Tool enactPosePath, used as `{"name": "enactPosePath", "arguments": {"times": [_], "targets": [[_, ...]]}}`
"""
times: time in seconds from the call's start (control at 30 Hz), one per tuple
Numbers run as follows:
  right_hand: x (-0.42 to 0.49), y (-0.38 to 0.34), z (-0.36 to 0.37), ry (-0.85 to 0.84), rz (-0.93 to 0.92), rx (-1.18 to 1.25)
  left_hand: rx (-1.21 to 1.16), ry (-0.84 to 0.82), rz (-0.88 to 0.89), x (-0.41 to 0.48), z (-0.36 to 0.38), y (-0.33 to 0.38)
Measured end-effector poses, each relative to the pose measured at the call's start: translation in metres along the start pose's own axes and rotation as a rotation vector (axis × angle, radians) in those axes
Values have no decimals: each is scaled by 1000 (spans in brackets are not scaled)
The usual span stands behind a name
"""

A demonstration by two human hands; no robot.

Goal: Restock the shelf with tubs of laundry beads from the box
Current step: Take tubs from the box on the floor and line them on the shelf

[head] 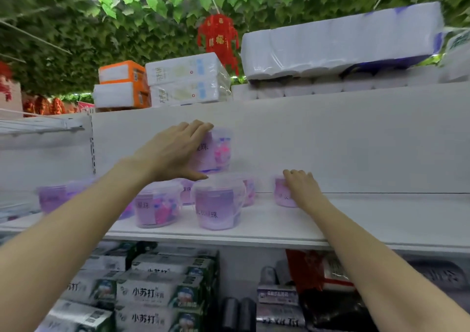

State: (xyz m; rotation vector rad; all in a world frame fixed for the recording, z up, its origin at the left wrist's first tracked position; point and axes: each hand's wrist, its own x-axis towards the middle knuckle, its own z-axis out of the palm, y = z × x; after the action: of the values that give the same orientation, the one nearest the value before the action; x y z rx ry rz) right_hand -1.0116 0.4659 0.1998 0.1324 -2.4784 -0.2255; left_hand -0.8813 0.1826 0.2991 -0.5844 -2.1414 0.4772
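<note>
Several clear tubs of purple laundry beads stand on a white shelf [356,219]. My left hand [175,151] grips a tub [216,151] that sits stacked on top of the lower tubs, fingers over its lid and thumb under its base. My right hand [302,188] holds another tub [282,194] standing alone on the shelf to the right, fingers curled over its top. Two tubs [218,207] [156,208] stand at the front, with more behind and to the left. The box is out of view.
The shelf's white back panel [330,140] rises behind the tubs. Packs of tissue [185,79] and toilet roll [338,41] lie on the top. Green-and-white boxes [157,291] and dark packets [330,303] fill the shelf below. A wire rack [38,124] is at the left.
</note>
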Motion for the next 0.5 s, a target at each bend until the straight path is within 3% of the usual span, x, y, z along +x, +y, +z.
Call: {"name": "enactPosePath", "arguments": {"times": [0.2, 0.37, 0.5], "targets": [[5, -7, -33, -345, 97, 220, -24, -20, 94, -1, -5, 9], [-25, -31, -78, -16, -153, 590, -37, 17, 149, 2, -20, 13], [-40, -40, -105, 392, -317, 617, -54, 107, 189, 17, -26, 20]]}}
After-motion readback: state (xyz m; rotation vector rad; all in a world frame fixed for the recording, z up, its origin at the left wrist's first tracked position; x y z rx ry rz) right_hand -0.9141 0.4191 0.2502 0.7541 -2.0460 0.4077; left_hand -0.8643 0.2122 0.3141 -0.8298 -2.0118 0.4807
